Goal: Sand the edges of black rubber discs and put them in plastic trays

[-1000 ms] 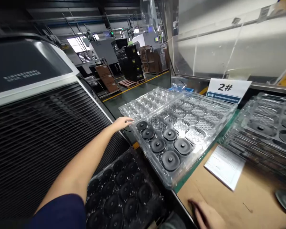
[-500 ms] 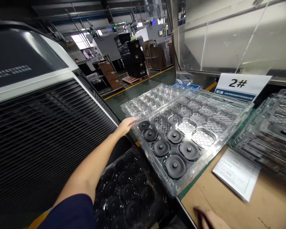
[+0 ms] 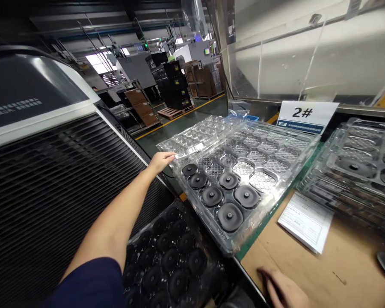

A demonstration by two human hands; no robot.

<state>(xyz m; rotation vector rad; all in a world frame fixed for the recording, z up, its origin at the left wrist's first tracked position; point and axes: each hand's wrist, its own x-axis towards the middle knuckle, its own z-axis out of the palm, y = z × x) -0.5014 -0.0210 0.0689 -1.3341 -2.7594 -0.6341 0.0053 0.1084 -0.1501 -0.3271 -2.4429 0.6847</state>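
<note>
At the near edge of a hinged clear plastic tray (image 3: 208, 214), my left hand (image 3: 162, 161) is closed, fingertips pinching the rim where the tray meets its folded-out lid (image 3: 195, 134). Several dark grey rounded discs with a small central hub, such as this disc (image 3: 230, 216), lie in the tray's near pockets. The farther pockets show only their cross-hatched bottoms. Low in the view, my right hand (image 3: 285, 288) is curled over brown cardboard (image 3: 259, 252). A dark edge shows between its thumb and fingers; what it is cannot be made out.
Below the tray's left side sits a dark tray of black discs (image 3: 170, 259). A printed sheet (image 3: 306, 222) lies on the cardboard, beside stacked clear trays (image 3: 356, 184). A "2#" sign (image 3: 304, 117) stands behind. A large slatted machine (image 3: 51, 192) fills the left.
The view has shifted slightly, bringing a dark disc into sight at the right edge. My left hand remains at the tray rim, and my right hand stays low over the cardboard.
</note>
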